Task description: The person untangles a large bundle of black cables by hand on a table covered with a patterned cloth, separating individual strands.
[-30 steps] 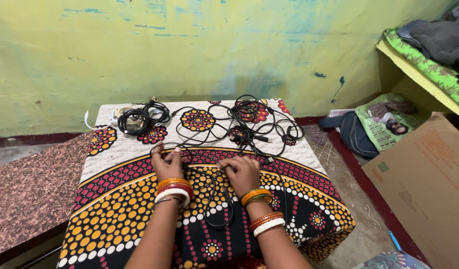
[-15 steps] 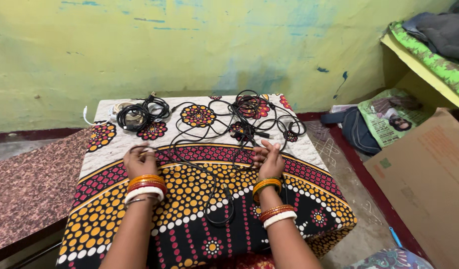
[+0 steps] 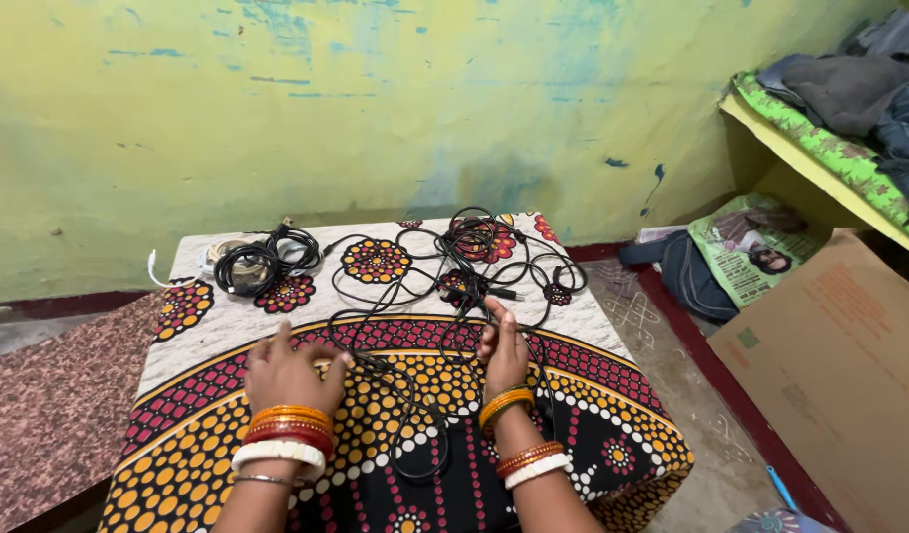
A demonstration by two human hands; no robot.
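Head view: both forearms are cut off at the lower edge, and the fingertips of each hand are partly hidden, so where one strand ends among the tangled black cables [image 3: 444, 286] cannot be traced. The left hand [image 3: 286, 370] is laid palm down with fingers curled around a cable strand. The right hand [image 3: 504, 350] is raised on its edge, fingers pinched closed on a strand just below the tangle. Bangles are worn on both wrists. A coiled cable bundle [image 3: 257, 265] is set at the far left corner of a table covered with a dotted patterned cloth [image 3: 217, 434]. A yellow-green wall [image 3: 375, 109] is seen behind, a cardboard sheet [image 3: 839, 365] at right.
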